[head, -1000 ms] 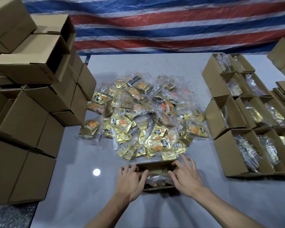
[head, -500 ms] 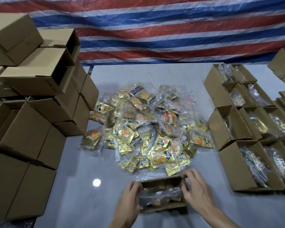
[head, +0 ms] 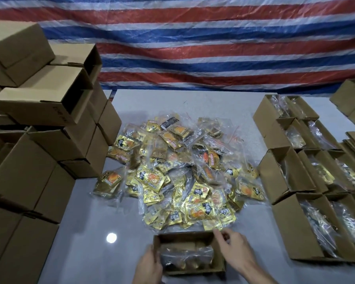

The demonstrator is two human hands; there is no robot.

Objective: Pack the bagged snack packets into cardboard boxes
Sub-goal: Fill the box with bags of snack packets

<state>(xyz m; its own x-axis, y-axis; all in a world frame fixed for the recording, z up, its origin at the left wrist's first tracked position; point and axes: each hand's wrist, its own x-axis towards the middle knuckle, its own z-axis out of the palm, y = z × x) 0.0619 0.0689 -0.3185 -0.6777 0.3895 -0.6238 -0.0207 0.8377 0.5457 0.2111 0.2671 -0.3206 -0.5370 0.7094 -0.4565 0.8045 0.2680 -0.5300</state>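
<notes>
Tarpaulin [head: 193,48] first, striped red, white and blue, hanging right across behind the pile [head: 182,173] of gold snack packets in clear bags. Under the pile runs the grey table [head: 193,103]. Left of the pile, empty boxes [head: 39,140] are stacked high, some lying on their sides with mouths open. Right of the pile, filled boxes [head: 295,181] stand in rows, and each one whose inside shows has a bag in it.

On the near side of the pile sits the open box [head: 189,236], its far rim just beside the nearest packets. One bag [head: 184,257] of packets lies inside, towards the near wall.

Now the hands. The left hand [head: 149,267] grips the left wall, fingers curled over the edge. The right hand [head: 234,251] is at the corner nearest the pile, thumb and forefinger apparently pinching the cardboard there, the other fingers loosely bent.

What could go wrong? That far rim is very close to the loose bags. Push the box forward and it could plough them across the table. Slippery plastic could also ride up the wall and get in the way of closing. And a careless elbow to the left could bring that stack down.
</notes>
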